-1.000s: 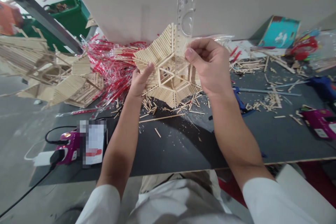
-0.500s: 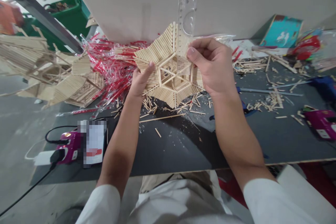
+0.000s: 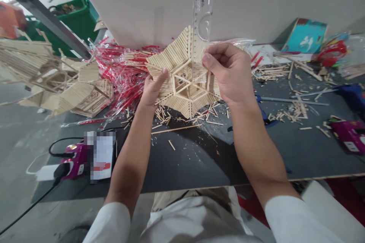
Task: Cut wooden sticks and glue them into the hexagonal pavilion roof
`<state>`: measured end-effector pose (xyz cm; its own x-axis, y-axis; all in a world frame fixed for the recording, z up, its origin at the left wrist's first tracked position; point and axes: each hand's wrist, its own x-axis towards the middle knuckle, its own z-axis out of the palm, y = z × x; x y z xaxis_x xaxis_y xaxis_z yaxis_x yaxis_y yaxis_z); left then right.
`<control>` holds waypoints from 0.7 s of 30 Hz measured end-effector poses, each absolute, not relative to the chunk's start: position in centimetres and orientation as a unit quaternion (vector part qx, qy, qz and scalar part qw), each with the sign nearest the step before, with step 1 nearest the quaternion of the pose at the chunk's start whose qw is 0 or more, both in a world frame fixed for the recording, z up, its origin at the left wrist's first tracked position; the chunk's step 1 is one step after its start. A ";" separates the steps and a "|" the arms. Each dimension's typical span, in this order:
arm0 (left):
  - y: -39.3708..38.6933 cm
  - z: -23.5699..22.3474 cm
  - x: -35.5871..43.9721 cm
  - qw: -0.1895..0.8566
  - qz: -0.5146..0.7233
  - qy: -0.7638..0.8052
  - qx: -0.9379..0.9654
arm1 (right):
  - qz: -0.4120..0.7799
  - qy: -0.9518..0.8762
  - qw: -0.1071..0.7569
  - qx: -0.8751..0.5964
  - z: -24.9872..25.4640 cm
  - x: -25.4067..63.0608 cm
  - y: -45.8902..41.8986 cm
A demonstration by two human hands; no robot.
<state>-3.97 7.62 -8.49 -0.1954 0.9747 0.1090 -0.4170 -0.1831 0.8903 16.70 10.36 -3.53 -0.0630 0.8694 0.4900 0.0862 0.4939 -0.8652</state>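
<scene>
My left hand (image 3: 154,88) grips the left side of a wooden stick model (image 3: 179,102), thumb on top and the other fingers mostly hidden beneath it. The model is a pale, star-edged roof of thin sticks around a hexagonal opening with crossed sticks. In a pinch, my right hand (image 3: 229,72) holds a clear plastic ruler (image 3: 203,19) upright by its edge. The ruler's lower end lies over the hexagonal opening; its top runs out of view. Whether the ruler touches the sticks I cannot tell.
Another stick model (image 3: 71,87) stands at the left beside red-and-clear plastic wrappers (image 3: 122,76). Loose sticks (image 3: 296,110) litter the dark table (image 3: 182,171). A phone (image 3: 102,155) and purple power socket (image 3: 74,159) lie front left. Blue glue guns (image 3: 350,97) and a turquoise box (image 3: 305,35) are right.
The ruler has shifted very slightly left and down over the opening, along with my right fingers. My left hand and the model have hardly moved.
</scene>
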 end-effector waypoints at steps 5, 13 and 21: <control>7.6 -8.7 -4.3 0.520 0.658 0.373 0.398 | 0.334 -0.645 0.578 -0.372 -3.6 16.8 10.4; 7.5 -8.4 -4.1 0.531 0.660 0.386 0.366 | 0.326 -0.650 0.581 -0.366 -3.6 17.2 10.5; 7.6 -8.6 -4.2 0.529 0.663 0.368 0.382 | 0.329 -0.648 0.583 -0.363 -3.4 17.0 10.4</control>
<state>-4.18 7.60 -8.61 -0.1487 0.9818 0.1179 -0.4195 -0.1706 0.8916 16.97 10.39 -3.36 -0.0569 0.8549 0.5157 0.0872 0.5188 -0.8504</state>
